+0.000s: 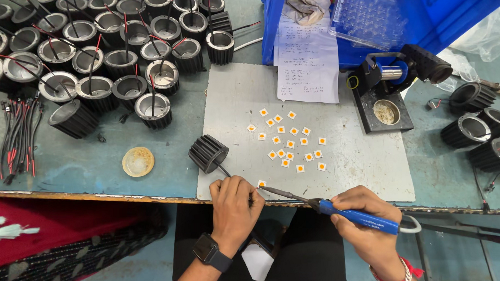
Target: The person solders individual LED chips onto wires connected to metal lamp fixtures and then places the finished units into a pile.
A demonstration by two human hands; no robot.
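A: What sits at the far left of the surface (96,168)?

B: A bundle of red and black wires (18,132) lies beside a crowd of black finned housings (97,57) with silver cups inside, many trailing red and black leads. In front of them rests a small round yellowish tin (137,161).

A: And toward the middle?

B: A grey mat (340,176) covers the surface there. One finned housing (208,153) lies tipped on its side at the mat's left edge, a thin wire running from it toward the person's left hand (234,210). That hand, a dark smartwatch (210,252) on its wrist, is curled closed at the mat's front edge, fingers pinched on something too small to make out. A single square chip (261,184) with an orange dot lies just beside its fingertips.

A: Where are the other chips?

B: Scattered white chips (289,139) spread over the mat's centre, well clear of both hands. Behind them hangs a handwritten paper sheet (308,61) from a blue bin (423,18).

A: The right side?

B: The right hand (369,222) is wrapped around a blue-handled soldering iron (341,209), its tip pointing left, near the lone chip. Farther back stands a black iron stand (384,94), with more finned housings (476,121) at the far right.
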